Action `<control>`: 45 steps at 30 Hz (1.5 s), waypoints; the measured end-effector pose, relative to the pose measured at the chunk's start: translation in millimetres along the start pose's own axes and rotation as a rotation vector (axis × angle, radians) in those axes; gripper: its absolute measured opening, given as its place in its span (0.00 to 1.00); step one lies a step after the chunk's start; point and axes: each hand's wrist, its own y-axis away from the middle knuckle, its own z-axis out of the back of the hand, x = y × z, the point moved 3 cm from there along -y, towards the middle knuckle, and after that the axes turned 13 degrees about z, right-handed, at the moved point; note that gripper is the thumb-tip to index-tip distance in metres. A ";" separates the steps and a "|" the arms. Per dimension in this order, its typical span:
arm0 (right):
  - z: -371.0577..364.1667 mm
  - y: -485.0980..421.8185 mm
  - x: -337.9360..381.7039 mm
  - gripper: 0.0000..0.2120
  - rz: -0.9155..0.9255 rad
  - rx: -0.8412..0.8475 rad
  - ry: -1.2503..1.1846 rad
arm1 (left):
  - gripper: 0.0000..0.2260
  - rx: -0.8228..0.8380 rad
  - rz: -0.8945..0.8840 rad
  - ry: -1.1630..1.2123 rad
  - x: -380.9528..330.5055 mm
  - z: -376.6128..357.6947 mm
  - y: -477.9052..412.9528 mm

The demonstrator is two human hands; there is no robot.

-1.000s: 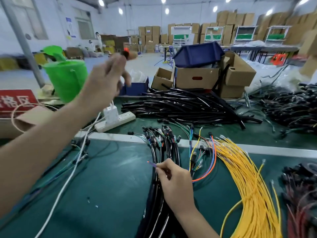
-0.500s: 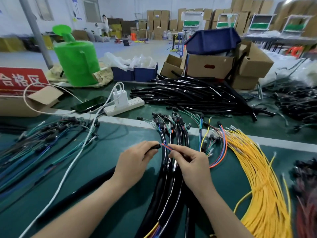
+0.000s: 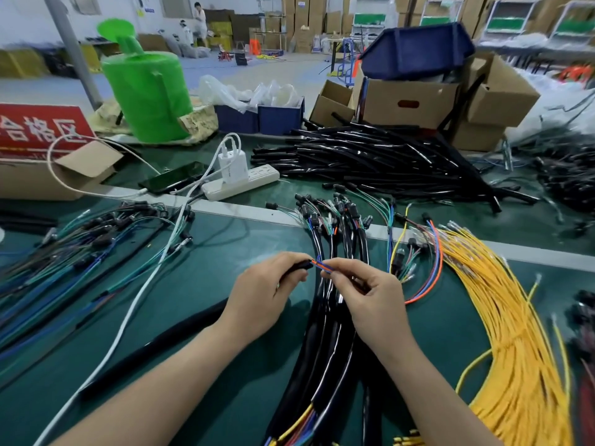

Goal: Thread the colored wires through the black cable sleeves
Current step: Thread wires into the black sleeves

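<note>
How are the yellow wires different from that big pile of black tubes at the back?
The yellow wires are thin and bright; the black tubes are thicker, dark and shiny. The yellow wires sweep in a long curve, while the black tubes lie mostly straight in a heap. The yellow wires are nearer; the black tubes are farther back. Both lie loose on the green table.

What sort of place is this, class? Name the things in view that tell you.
Most likely a wire-harness assembly workshop in a warehouse-like hall: a pile of black plastic cable sleeves and a bundle of yellow wires lie on the green work table, with stacked brown cardboard boxes behind.
</note>
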 end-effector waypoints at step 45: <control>-8.5 8.9 12.2 0.07 0.214 0.181 0.440 | 0.05 0.068 -0.100 0.015 2.5 8.6 0.0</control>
